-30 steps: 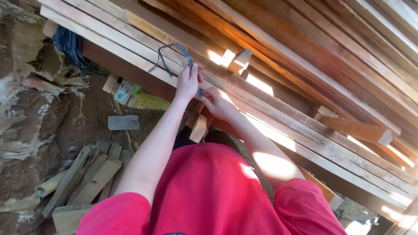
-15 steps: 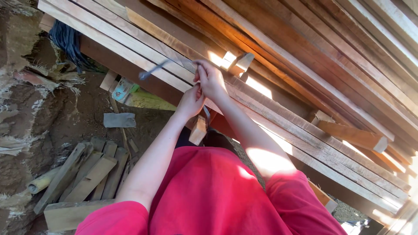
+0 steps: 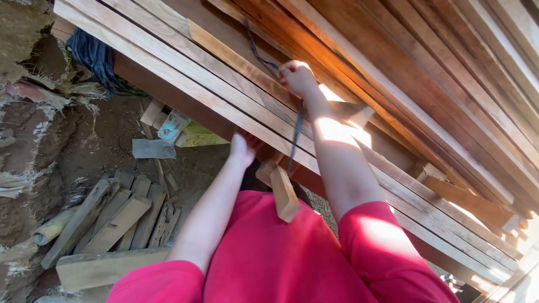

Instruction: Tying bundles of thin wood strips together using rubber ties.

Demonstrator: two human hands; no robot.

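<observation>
Under a slanting stack of long wooden planks, bare dirt ground is strewn with short timber offcuts, a blue cloth bundle and a flat grey scrap. Right hand is raised against the planks, fingers closed around a dark cord that also hangs down past the forearm. Left hand presses the lowest plank's edge; its fingers curl behind the wood, so their grip cannot be told. A small wooden block sits below, partly hidden by red sleeves.
</observation>
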